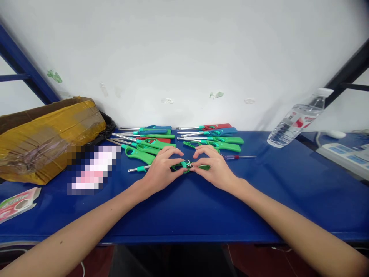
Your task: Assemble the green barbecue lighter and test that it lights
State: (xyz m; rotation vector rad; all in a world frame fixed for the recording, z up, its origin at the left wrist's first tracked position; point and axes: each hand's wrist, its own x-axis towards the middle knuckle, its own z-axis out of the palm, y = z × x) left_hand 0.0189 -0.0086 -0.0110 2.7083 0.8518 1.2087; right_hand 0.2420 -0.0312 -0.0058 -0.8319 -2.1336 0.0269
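Observation:
A green lighter with a metal tube lies across the blue table, its tube pointing left and its middle between my hands. My left hand pinches a teal part at the lighter's trigger area. From the right, my right hand has its fingertips on a thin white wire and the lighter's green body. Fingers cover much of the lighter. Behind my hands lie two groups of long lighters, among them a green one on the left and a red one on the right.
A screwdriver lies right of my right hand. At the right are a water bottle and a power strip. A taped cardboard box fills the left, with a printed card before it. The white wall rises behind the table.

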